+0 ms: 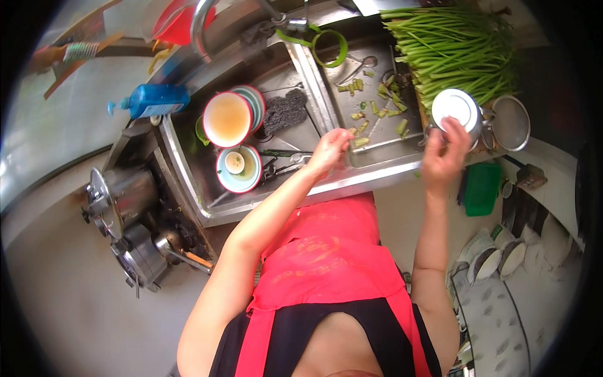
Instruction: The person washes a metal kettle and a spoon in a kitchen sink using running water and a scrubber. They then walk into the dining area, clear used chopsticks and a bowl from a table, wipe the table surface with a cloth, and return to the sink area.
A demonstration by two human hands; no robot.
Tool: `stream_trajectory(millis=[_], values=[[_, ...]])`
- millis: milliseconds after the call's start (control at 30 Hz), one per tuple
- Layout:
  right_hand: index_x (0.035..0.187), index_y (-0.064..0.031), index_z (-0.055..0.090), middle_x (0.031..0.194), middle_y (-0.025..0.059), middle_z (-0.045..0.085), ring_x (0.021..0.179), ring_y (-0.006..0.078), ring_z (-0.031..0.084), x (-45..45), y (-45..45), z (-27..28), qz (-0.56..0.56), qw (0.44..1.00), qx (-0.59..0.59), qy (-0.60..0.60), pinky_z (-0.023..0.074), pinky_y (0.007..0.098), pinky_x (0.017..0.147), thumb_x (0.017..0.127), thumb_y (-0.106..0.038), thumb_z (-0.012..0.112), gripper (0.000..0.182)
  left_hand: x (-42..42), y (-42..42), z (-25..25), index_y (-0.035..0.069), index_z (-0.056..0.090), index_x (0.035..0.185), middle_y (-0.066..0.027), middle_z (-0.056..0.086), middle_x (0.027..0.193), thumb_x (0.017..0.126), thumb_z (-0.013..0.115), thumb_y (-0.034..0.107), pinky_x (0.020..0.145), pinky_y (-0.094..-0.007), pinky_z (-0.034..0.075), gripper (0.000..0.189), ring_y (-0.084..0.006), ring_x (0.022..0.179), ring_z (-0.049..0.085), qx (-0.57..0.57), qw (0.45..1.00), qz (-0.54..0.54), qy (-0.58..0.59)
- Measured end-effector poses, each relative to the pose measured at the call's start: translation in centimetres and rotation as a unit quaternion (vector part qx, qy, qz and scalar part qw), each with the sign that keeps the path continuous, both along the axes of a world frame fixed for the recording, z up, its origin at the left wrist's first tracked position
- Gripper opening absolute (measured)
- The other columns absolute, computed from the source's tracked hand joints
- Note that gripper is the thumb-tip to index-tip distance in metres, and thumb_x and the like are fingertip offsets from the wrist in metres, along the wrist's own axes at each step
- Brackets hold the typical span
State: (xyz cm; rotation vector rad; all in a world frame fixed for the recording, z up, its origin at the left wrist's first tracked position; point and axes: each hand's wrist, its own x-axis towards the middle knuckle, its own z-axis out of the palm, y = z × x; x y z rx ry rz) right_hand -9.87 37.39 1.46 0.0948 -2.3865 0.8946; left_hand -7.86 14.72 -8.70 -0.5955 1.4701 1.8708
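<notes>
My left hand (332, 150) is over the front end of the sink divider, its fingers curled together with nothing visible in them. My right hand (445, 151), blurred, is at the near edge of a round white dish (453, 106), its fingers overlapping the dish; whether they grip it is unclear. Metal ware shows around the dish, beside a round metal strainer (510, 123). Cut vegetable scraps (377, 110) lie scattered in the right basin (377, 158). In the left basin (186, 160) are a red-rimmed bowl of cloudy liquid (227, 118) and another bowl (225, 176) holding a small cup (234, 161).
Green stalks (457, 52) are heaped behind the right basin. A green band (345, 49) hangs beneath the faucet (198, 28). A dark scouring pad (285, 112) lies left. A blue pump bottle (158, 100) lies along the left rim; metal pots (136, 188) and a green tray (481, 188) are lower.
</notes>
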Motion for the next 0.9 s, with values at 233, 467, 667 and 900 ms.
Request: stream_trajectory(millis=[233,467,667,900], values=[[0.102,-0.0021,0.058,0.108,0.0151,0.054,0.102,0.0320,0.052,-1.7,-14.9,-6.3,0.285,0.923,-0.117,-0.229,0.0425,0.0369,0.088,0.079,-0.007,0.058,0.024,2.7,-10.3,-1.7,0.008,0.058,0.076,0.0055,0.040,0.057,0.095,0.042,0.039,0.045,-0.0210,0.027,0.039,-0.0051,0.049,0.033,-0.051,0.992,0.117,-0.023],[0.109,0.0021,0.052,0.112,0.0226,0.052,0.105,0.0374,0.051,-8.0,-27.9,-22.5,0.194,0.904,-0.044,-0.378,0.0426,0.0408,0.089,0.082,-0.014,0.055,0.032,6.8,-14.4,-2.8,0.006,0.059,0.093,0.0039,0.053,0.073,0.095,0.045,0.027,0.056,-0.0182,0.036,0.026,-0.0044,0.061,0.045,-0.030,0.986,0.162,-0.029],[0.103,-0.0076,0.058,0.108,0.0104,0.054,0.100,0.0264,0.055,-13.7,-30.7,-27.4,0.081,0.850,0.308,-0.418,0.0487,0.0358,0.082,0.085,-0.013,0.048,0.021,10.8,-19.0,-2.6,0.006,0.058,0.097,0.0027,0.054,0.079,0.095,0.045,0.020,0.061,-0.0189,0.037,0.020,-0.0046,0.065,0.046,-0.026,0.984,0.173,-0.043],[0.101,-0.0065,0.058,0.103,0.0121,0.057,0.091,0.0286,0.062,-14.0,-30.4,-31.3,0.058,0.826,0.320,-0.460,0.0534,0.0397,0.073,0.088,-0.012,0.043,0.020,12.9,-25.6,-4.1,0.006,0.057,0.099,0.0026,0.055,0.080,0.094,0.046,0.020,0.059,-0.0178,0.038,0.019,-0.0039,0.065,0.047,-0.064,0.974,0.204,-0.068]])
